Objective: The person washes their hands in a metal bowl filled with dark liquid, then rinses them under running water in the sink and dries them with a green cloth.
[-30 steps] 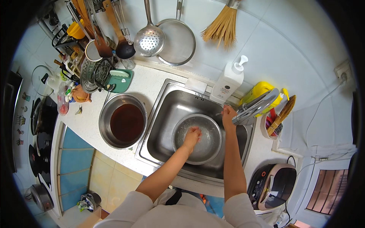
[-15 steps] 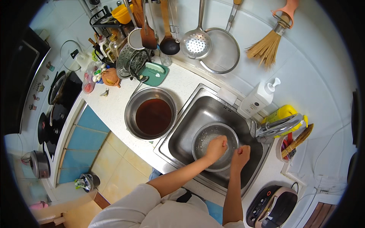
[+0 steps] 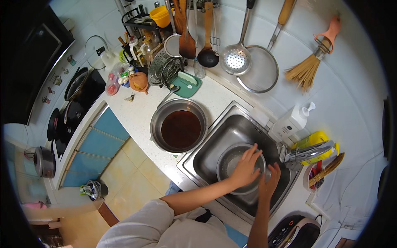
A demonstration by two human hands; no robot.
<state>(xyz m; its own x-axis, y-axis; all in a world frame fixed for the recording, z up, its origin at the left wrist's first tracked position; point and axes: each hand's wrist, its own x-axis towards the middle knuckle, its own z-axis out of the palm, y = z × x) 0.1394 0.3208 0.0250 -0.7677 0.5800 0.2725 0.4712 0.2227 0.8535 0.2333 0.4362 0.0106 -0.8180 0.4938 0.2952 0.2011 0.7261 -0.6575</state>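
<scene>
A metal bowl (image 3: 225, 162) with cloudy water rests inside the steel sink (image 3: 206, 155). Above its right half is my left hand (image 3: 246, 168), fingers spread and holding nothing. My right hand (image 3: 269, 180) hovers over the bowl's right rim, its fingers apart and bare too. Whether either hand touches the rim I cannot tell. To the left of the sink, a large steel pot (image 3: 155, 126) of dark reddish-brown liquid stands on the white counter (image 3: 136, 120).
A chrome faucet (image 3: 310, 152) reaches in at the sink's right, near a white pump bottle (image 3: 289, 122) and a yellow bottle (image 3: 312, 140). A black appliance (image 3: 295, 233) sits at the lower right. Ladles and a skimmer (image 3: 235, 60) hang on the wall. A green cutting board (image 3: 188, 87) lies behind the pot.
Both hands were closed fists over the bowl; now their fingers are spread. The whole view has shifted, so the counter things appear farther right and slightly lower.
</scene>
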